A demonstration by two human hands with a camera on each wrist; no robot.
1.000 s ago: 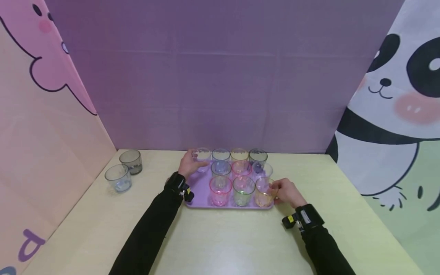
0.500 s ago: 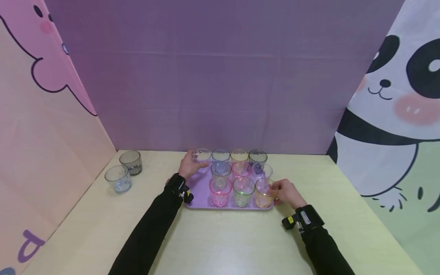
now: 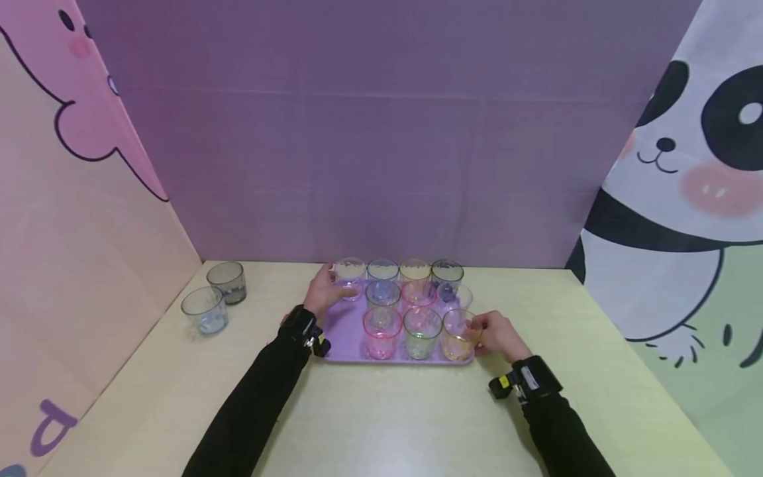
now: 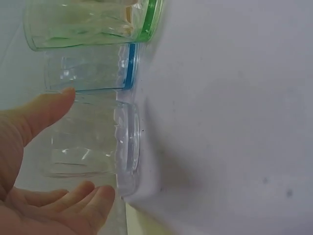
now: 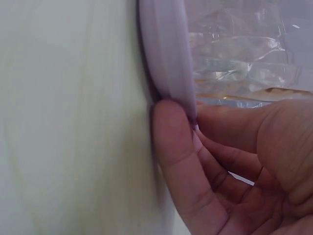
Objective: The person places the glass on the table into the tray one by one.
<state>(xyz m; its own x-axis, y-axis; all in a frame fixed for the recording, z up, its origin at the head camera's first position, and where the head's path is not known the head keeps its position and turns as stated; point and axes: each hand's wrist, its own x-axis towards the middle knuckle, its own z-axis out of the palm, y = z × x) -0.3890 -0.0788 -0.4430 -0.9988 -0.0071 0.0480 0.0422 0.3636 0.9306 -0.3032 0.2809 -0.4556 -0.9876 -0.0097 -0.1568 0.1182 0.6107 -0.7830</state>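
Note:
A purple tray (image 3: 346, 338) carries rows of clear tumblers with coloured tints. At its back left corner stands a colourless glass (image 3: 350, 271), with my left hand (image 3: 324, 289) beside it. In the left wrist view, thumb and fingers (image 4: 100, 208) spread on either side of that glass (image 4: 88, 142), with gaps showing. My right hand (image 3: 499, 334) is at the front right corner, next to an amber glass (image 3: 457, 334). The right wrist view shows its thumb and a finger (image 5: 173, 132) pinching the tray's rim (image 5: 168, 54).
On the table's left side stand a grey glass (image 3: 228, 281) and a pale blue glass (image 3: 205, 310), close together. A purple backdrop (image 3: 381, 165) rises behind the tray. Printed panels flank the table (image 3: 393, 424).
My left hand has shifted slightly left, drawing away from the colourless glass. The right hand, tray and glasses stay where they were.

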